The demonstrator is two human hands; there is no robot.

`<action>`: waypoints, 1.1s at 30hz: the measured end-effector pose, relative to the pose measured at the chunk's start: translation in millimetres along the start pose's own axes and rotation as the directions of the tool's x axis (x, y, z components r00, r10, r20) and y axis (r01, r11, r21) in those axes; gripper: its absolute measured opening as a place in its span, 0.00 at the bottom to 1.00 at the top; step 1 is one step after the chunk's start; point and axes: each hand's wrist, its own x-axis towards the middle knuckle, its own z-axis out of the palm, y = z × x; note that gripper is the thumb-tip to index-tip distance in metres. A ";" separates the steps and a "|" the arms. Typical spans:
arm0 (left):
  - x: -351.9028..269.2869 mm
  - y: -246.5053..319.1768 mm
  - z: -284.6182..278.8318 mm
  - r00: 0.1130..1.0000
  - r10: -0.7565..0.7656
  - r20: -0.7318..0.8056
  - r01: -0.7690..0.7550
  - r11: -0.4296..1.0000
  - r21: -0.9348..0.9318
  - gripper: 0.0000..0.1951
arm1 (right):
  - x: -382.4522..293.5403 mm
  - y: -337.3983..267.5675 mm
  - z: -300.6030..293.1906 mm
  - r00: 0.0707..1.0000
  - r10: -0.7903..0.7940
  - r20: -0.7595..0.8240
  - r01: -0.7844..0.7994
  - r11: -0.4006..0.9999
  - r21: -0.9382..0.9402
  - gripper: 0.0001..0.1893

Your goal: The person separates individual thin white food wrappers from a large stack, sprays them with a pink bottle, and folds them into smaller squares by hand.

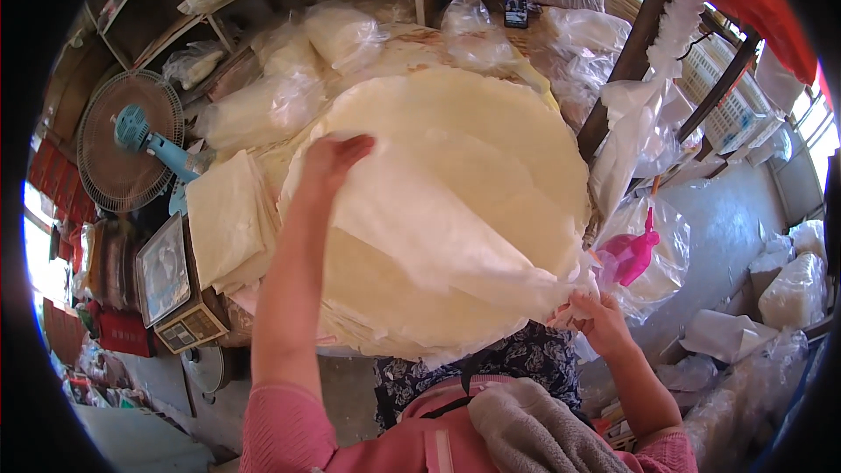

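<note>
A broad stack of thin, pale yellow round sheets (499, 118) lies before me. Across it runs a whiter, partly lifted thin sheet (420, 230), gathered at its lower right end. My right hand (594, 315) pinches that gathered end at the stack's lower right edge. Over the upper left part of the stack, my left hand (341, 154) is at the other end of the lifted sheet, fingers stretched to the right; whether it grips anything is hard to tell. Folded pale sheets (230, 220) are piled left of the stack. A pink spray bottle (634, 253) is beyond my right hand.
A weighing scale (164, 269) and a blue fan (131, 131) stand at the left. Plastic bags of sheets (263, 108) lie behind the stack, near a phone (516, 5). A dark wooden post (634, 59) rises at the right.
</note>
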 end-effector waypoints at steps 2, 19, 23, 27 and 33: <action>41.9 -31.8 -8.4 0.961 -0.256 -0.106 0.231 0.951 -0.204 0.34 | 6.4 5.5 2.7 0.996 0.040 -0.085 -0.032 0.996 0.088 0.13; -157.5 -133.9 123.7 0.402 -0.143 0.904 -0.896 -0.264 0.357 0.38 | -24.7 -17.7 9.2 0.998 0.013 -0.056 -0.006 0.993 0.116 0.17; -154.9 -110.8 131.5 0.468 0.021 0.883 -0.878 -0.107 0.468 0.22 | -34.9 -59.4 0.0 0.863 -0.506 0.015 0.498 0.845 -0.195 0.18; -158.8 3.3 165.7 0.667 0.443 0.599 -0.729 0.218 0.650 0.16 | -39.0 -109.6 10.9 0.574 -0.810 -0.120 0.802 0.586 -0.119 0.23; -147.7 156.8 159.8 0.741 0.666 0.091 -0.672 0.737 0.074 0.15 | 14.1 -60.2 55.7 0.814 -0.581 0.006 0.575 0.803 -0.158 0.33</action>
